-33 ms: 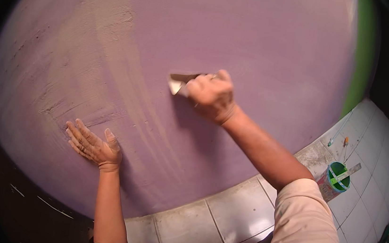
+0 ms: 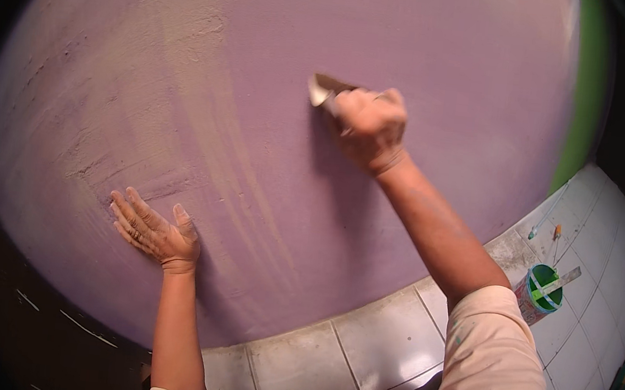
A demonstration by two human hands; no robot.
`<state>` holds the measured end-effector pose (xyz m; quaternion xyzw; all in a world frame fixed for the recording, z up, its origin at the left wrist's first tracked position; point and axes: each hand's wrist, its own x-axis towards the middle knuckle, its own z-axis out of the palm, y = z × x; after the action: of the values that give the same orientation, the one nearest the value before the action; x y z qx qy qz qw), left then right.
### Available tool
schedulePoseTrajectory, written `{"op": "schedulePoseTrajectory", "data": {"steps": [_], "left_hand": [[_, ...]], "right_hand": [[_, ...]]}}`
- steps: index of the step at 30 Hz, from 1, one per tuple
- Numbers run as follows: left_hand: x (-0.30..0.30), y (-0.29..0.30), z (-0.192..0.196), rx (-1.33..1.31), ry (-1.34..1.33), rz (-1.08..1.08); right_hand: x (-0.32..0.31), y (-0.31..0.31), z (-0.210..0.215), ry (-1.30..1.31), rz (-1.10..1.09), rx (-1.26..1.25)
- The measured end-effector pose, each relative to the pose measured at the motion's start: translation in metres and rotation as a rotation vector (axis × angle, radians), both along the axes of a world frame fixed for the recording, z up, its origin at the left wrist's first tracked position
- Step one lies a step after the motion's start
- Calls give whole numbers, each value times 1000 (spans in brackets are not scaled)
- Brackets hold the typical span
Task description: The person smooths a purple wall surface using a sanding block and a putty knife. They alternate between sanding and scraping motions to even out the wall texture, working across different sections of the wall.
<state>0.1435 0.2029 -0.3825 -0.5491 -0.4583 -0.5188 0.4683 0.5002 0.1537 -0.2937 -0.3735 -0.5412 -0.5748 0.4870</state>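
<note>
A purple wall (image 2: 433, 63) fills most of the view, with beige, rough filler patches (image 2: 130, 115) on its left part and thin streaks running down from them. My right hand (image 2: 372, 121) is closed around the handle of a putty knife (image 2: 322, 89). The metal blade points left, over bare purple wall to the right of the patches, and a shadow falls below it. Whether the blade edge touches the wall I cannot tell. Lower left, my left hand (image 2: 156, 232) rests on the wall by the lower patch, fingers stretched and dusty, holding nothing.
On the tiled floor (image 2: 380, 347) to the right stands a bucket (image 2: 538, 295), green inside, with a flat metal-bladed tool (image 2: 558, 282) lying across its rim. Two small tools, one with an orange part (image 2: 558, 232), lie beyond it. A green band (image 2: 587, 87) edges the wall at right.
My right hand has moved up and to the right along the wall with the putty knife. My left hand has stayed in practically the same place.
</note>
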Motion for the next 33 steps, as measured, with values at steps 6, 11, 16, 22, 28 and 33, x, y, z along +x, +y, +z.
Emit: {"op": "schedulePoseTrajectory", "data": {"steps": [6,11,16,22,28,33], "left_hand": [[7,0,4,6,-29,-73],[11,3,-4,-64,-57,-142],[-2,-1,-7,-113,-41,-153],[9,-1,-3,-81,-41,-195],[-16,-9,-5,-145,-10,-357],[-34,-19,-10,-367,95,-460]], "right_hand": [[33,2,100,735,-113,34],[-107,3,-59,-141,93,-195],[-106,6,-40,-531,86,-303],[-97,8,182,216,32,-35],[-164,13,-37,-391,143,-224],[-134,5,-72,-708,97,-470]]}}
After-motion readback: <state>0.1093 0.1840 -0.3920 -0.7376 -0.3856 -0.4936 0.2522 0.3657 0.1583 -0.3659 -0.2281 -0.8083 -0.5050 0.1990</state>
